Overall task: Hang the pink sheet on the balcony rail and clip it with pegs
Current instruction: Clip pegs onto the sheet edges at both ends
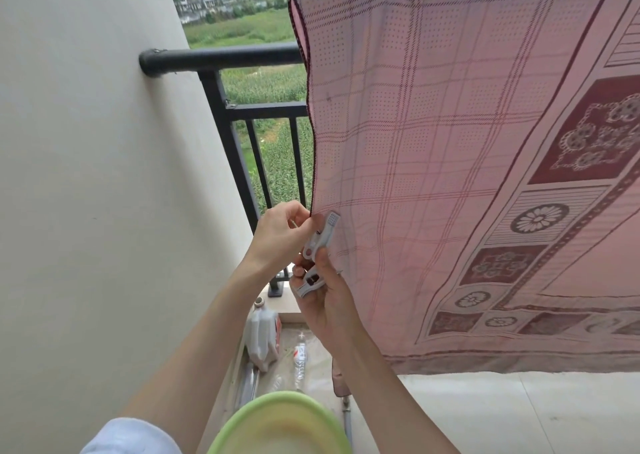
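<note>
Setting: balcony, pale wall filling the left of the frame, green fields and distant buildings beyond the black rail (228, 56) at upper centre.

Head view, the only one:

- Pink sheet (467, 163): draped from the top edge of the frame and hanging down across the right half; whatever carries it at the top is out of view. Its dark-hemmed left edge falls from upper centre to mid-frame, passing in front of the rail's right end.
- Left hand (280, 237): centre of frame, fingers closed in a pinch on the sheet's left edge, just beside the peg.
- White peg (322, 235): centre, its tip lying against the sheet near the hem; whether its mouth already bites the cloth cannot be told.
- Right hand (322, 301): just below, curled around a second peg (310, 282) (possibly more, hidden in the palm), thumb reaching up to the tail of the white peg.
- Floor items, lower centre: a jug (261, 332), a clear bottle (300, 353), and a green basin (280, 426) at the bottom edge (blurred).

Handling note, as judgement: the clipping step looks under way. Keep the hem taut with the pinching hand, squeeze the peg fully open, seat it well over the hem, then let it close before releasing the cloth.
</note>
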A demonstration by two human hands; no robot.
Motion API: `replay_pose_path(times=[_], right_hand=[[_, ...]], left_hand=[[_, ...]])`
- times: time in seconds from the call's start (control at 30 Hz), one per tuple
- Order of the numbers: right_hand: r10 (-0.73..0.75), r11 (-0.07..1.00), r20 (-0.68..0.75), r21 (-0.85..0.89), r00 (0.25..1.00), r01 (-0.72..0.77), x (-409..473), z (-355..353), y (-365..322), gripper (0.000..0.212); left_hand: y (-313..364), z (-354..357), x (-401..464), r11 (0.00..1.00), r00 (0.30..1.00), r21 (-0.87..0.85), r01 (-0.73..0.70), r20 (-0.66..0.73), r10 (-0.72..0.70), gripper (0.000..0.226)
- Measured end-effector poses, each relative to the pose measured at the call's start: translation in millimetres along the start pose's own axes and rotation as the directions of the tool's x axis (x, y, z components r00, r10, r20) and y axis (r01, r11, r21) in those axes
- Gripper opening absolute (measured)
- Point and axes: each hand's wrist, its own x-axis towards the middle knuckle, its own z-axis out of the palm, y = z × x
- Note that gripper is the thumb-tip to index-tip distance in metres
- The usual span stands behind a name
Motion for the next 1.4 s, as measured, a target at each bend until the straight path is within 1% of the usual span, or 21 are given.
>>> replay_pose_path(times=[0.1, 0.23, 0.3, 0.33, 0.37, 0.4, 0.43, 0.5, 0.57, 0.63, 0.67, 0.7, 0.77, 0.83, 0.9, 0.97, 1.07, 1.17, 1.27, 1.33, 1.4], right_hand=[[0.079, 0.995, 0.018, -0.066, 0.997, -0.077, -15, -10, 2, 0.060], [0.122, 0.974, -0.024, -0.188, 0.992, -0.124, -44, -28, -7, 0.080], [0.146, 0.963, -0.092, -0.215, 0.985, -0.162, -66, -46, -10, 0.088], [0.166, 0.955, -0.140, -0.226, 0.976, -0.195, -74, -58, -7, 0.088], [0.194, 0.946, -0.193, -0.223, 0.962, -0.235, -84, -71, -3, 0.082], [0.227, 0.939, -0.249, -0.202, 0.942, -0.280, -90, -86, 0, 0.072], [0.258, 0.931, -0.308, -0.173, 0.916, -0.321, -100, -100, 3, 0.061], [0.278, 0.922, -0.439, -0.129, 0.855, -0.366, -114, -130, 6, 0.038], [0.249, 0.917, -0.540, -0.135, 0.804, -0.375, -121, -154, 5, 0.021], [0.194, 0.908, -0.607, -0.186, 0.771, -0.375, -123, -173, 0, 0.011], [0.165, 0.901, -0.624, -0.219, 0.764, -0.374, -123, -179, -4, 0.008], [0.139, 0.896, -0.628, -0.249, 0.766, -0.367, -124, -183, -9, 0.007], [0.077, 0.874, -0.617, -0.337, 0.784, -0.351, -124, -186, -18, 0.009], [0.017, 0.801, -0.610, -0.466, 0.792, -0.376, -125, -185, -25, 0.014], [-0.019, 0.720, -0.614, -0.556, 0.789, -0.416, -127, -185, -29, 0.023], [-0.055, 0.681, -0.610, -0.602, 0.791, -0.417, -129, -189, -31, 0.021], [-0.074, 0.696, -0.613, -0.597, 0.786, -0.400, -133, -195, -35, 0.025], [-0.067, 0.744, -0.627, -0.550, 0.776, -0.380, -133, -200, -34, 0.014], [-0.080, 0.744, -0.621, -0.558, 0.780, -0.368, -132, -200, -33, 0.016], [-0.087, 0.716, -0.600, -0.592, 0.795, -0.369, -133, -197, -33, 0.014], [-0.095, 0.672, -0.589, -0.633, 0.803, -0.384, -132, -195, -32, 0.010]], left_hand=[[-8, 13, -17, 0.999, 0.998, 0.017, -0.047, -0.041, 0.048, 0.030], [-16, 24, -39, 0.991, 0.997, -0.118, -0.061, -0.043, 0.057, 0.024], [-30, 31, -55, 0.941, 0.999, -0.338, 0.006, -0.034, -0.019, 0.019], [-44, 32, -62, 0.882, 0.996, -0.467, 0.062, -0.027, -0.084, 0.019], [-60, 36, -70, 0.820, 0.987, -0.558, 0.127, -0.013, -0.162, 0.019], [-79, 42, -77, 0.784, 0.972, -0.589, 0.193, 0.004, -0.236, 0.019], [-98, 51, -87, 0.784, 0.957, -0.566, 0.255, 0.032, -0.288, 0.019], [-130, 74, -110, 0.838, 0.936, -0.417, 0.351, 0.134, -0.325, 0.019], [-147, 96, -123, 0.873, 0.914, -0.303, 0.383, 0.261, -0.310, 0.037], [-149, 115, -122, 0.886, 0.907, -0.274, 0.375, 0.307, -0.289, 0.060], [-148, 123, -118, 0.895, 0.909, -0.267, 0.357, 0.319, -0.267, 0.066], [-147, 130, -113, 0.911, 0.914, -0.255, 0.324, 0.334, -0.231, 0.066], [-148, 146, -104, 0.938, 0.928, -0.247, 0.242, 0.342, -0.150, 0.052], [-152, 160, -96, 0.942, 0.943, -0.243, 0.231, 0.295, -0.155, 0.038], [-158, 169, -88, 0.946, 0.951, -0.220, 0.238, 0.253, -0.180, 0.031], [-165, 172, -81, 0.951, 0.957, -0.209, 0.228, 0.230, -0.179, 0.026], [-167, 170, -75, 0.955, 0.960, -0.229, 0.191, 0.245, -0.134, 0.027], [-167, 167, -71, 0.938, 0.952, -0.299, 0.173, 0.296, -0.081, 0.030], [-166, 165, -70, 0.920, 0.938, -0.338, 0.199, 0.339, -0.078, 0.030], [-162, 164, -72, 0.894, 0.943, -0.384, 0.230, 0.313, -0.108, 0.033], [-162, 163, -74, 0.871, 0.962, -0.428, 0.240, 0.222, -0.156, 0.033]])
